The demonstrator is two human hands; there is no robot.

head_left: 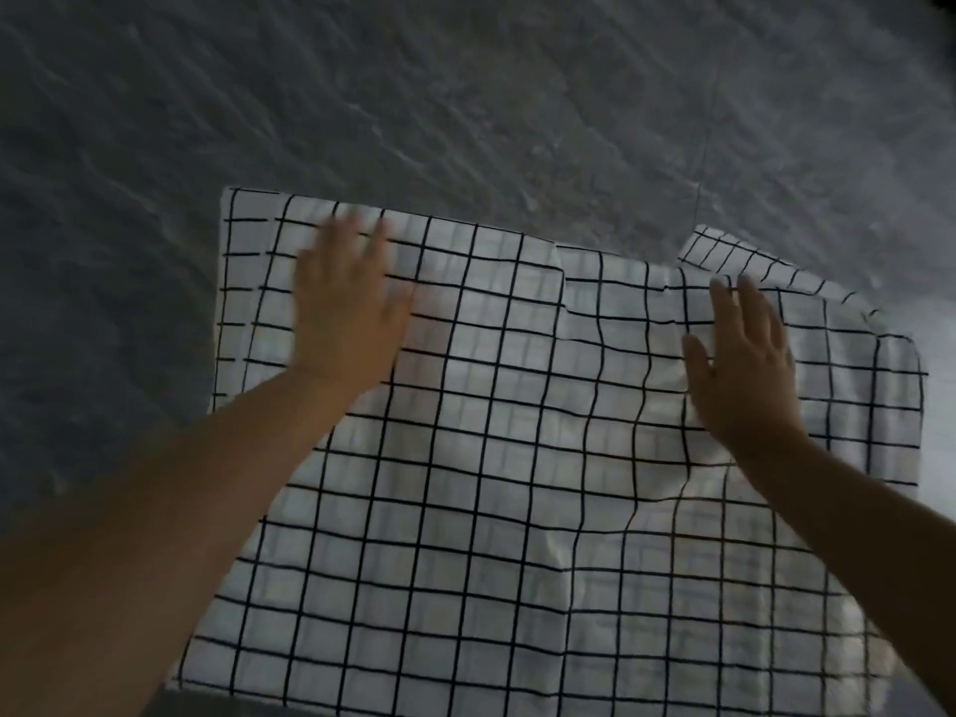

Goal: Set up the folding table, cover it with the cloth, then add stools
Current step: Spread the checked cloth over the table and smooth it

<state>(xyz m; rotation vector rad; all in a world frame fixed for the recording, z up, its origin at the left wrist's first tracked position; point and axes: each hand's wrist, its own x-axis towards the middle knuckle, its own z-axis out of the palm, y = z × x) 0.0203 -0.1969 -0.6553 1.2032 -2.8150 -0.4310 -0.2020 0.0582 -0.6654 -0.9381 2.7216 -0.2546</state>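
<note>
I am resting 2 hands flat on 1 cloth (491, 483), white with a black grid. My left hand (344, 307) is lying palm down near the cloth's far left corner, its fingers (357, 235) straight and spread, holding nothing; it is showing blurred. My right hand (742, 370) is lying palm down toward the far right side, its fingers (750, 297) also straight and slightly apart, gripping nothing. The cloth is spreading out under both sets of fingers and reaching back toward me past my 2 forearms. Just beyond my right fingers, 1 corner flap (724, 248) is lying turned back. Between my 2 sets of fingers, 1 layer edge (561, 271) is showing, and wrinkles are bunching beside my right thumb. Beyond all my fingertips, the grey floor (465, 95) is showing. Whatever is carrying the cloth is hiding beneath it.
</note>
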